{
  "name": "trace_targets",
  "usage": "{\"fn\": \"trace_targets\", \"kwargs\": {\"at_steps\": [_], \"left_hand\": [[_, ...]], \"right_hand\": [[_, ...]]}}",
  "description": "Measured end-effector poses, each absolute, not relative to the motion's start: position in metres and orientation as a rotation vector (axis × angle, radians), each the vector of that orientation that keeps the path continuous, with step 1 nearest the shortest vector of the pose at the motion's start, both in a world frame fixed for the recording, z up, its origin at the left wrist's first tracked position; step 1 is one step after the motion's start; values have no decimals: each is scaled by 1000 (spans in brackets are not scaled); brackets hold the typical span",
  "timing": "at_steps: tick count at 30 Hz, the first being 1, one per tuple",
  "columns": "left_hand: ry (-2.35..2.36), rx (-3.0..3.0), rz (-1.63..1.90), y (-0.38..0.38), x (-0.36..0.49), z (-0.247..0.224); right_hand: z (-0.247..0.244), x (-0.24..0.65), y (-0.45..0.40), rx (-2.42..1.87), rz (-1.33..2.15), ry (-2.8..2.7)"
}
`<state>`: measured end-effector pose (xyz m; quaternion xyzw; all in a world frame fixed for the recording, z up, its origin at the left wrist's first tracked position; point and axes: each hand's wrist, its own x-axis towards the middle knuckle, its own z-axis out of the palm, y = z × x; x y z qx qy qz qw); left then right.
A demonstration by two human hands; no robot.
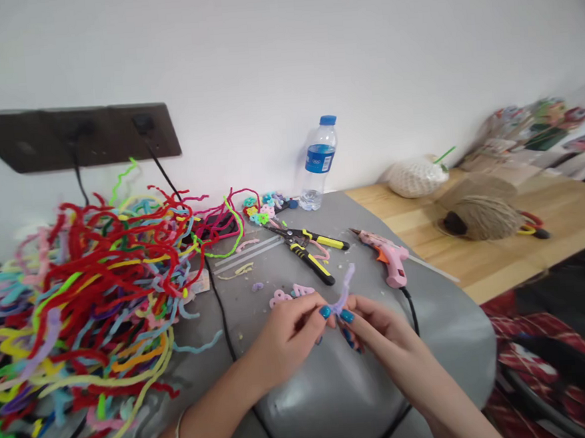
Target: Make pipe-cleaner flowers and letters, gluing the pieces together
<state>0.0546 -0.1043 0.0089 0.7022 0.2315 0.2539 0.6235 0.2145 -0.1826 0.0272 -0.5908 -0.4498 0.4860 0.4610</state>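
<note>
A lavender pipe cleaner [346, 287] is pinched between my two hands, one end sticking up and away from me. My left hand [297, 325] grips it with thumb and forefinger. On its other side my right hand [380, 329] pinches it too, fingertips nearly meeting the left ones. My fingers hide the lower part. Just beyond my left hand lie pink pipe cleaner shapes [280, 297]. Farther back are pliers with black and yellow handles [311, 261]. To the right rests a pink glue gun [389, 259].
A big heap of coloured pipe cleaners [101, 279] covers the table's left side. A water bottle [319, 167] stands by the wall near small flower shapes [262, 211]. A black cable [221, 311] crosses the grey table [451, 341]. Twine [487, 217] sits on the wooden table [568, 220].
</note>
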Motion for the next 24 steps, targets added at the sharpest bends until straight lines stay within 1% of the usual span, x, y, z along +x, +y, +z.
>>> {"fn": "trace_targets", "kwargs": {"at_steps": [5,8,15,19,24], "left_hand": [[534,1652,600,-102,55,9],[531,1783,632,-101,55,9],[489,2173,884,-100,52,12],[468,2264,891,-99,52,13],[439,2260,856,-96,52,14]], "right_hand": [[28,212,-184,-1482,1114,-1103],[30,210,-185,-1482,1106,-1078],[34,206,-183,-1361,1306,-947],[31,204,-181,-1299,1387,-881],[32,208,-179,-1323,1384,-914]]}}
